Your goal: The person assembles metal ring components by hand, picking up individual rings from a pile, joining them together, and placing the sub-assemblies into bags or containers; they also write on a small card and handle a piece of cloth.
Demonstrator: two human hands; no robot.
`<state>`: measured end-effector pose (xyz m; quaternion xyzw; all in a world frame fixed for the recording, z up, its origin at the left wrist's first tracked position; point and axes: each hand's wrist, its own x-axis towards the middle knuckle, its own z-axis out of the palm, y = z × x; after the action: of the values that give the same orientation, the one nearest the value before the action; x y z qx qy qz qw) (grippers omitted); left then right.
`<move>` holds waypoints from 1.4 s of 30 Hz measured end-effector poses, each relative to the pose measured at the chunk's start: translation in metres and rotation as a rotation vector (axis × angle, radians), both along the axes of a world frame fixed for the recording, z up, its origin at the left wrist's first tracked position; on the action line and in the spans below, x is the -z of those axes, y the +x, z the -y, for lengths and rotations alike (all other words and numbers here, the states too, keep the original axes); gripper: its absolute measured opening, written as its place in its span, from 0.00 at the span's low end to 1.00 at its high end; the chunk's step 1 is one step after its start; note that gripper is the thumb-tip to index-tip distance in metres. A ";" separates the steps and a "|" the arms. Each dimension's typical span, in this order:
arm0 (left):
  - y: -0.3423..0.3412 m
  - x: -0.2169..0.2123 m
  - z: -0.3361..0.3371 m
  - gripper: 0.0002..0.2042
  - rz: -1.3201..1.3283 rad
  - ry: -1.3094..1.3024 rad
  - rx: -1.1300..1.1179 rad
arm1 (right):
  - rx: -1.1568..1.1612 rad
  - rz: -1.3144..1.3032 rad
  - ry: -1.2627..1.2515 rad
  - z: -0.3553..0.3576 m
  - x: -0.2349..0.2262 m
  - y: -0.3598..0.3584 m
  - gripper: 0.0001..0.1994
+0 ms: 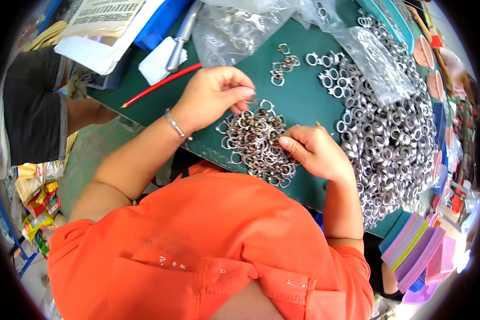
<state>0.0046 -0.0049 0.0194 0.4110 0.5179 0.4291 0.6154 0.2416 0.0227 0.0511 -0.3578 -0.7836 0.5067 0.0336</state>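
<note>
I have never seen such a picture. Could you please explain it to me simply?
There is no machine: these are a person's bare hands. A wide camera on the person's head looks down, so edges bend. On the green table lie a small pile of metal rings, a bigger pile of grey rings to its right, and a red pencil. The left hand has a small metal piece in its grip; the right hand is at the small pile, its grip partly hidden.

- A ring pile (256, 140) is lying on the table (309, 101), between the left hand (213, 97) and the right hand (316, 152).
- A ring heap (392, 149) is lying right of both, partly under a plastic bag (380, 69).
- A pencil (161, 85) is lying left of the left hand.
</note>
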 end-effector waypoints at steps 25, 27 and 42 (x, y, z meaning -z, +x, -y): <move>0.038 0.033 -0.047 0.11 -0.883 0.845 0.107 | 0.670 -0.645 -0.408 -0.003 0.007 -0.013 0.06; 0.035 0.032 -0.045 0.11 -0.874 0.801 0.107 | 0.673 -0.686 -0.523 -0.002 0.007 -0.012 0.06; 0.025 0.026 -0.038 0.08 -0.840 0.739 0.032 | 0.677 -0.430 0.062 0.004 0.013 -0.013 0.05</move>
<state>0.0299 0.0328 -0.0070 0.7430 0.5273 0.3719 0.1777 0.2285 0.0190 0.0386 -0.4804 -0.6115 0.5065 0.3725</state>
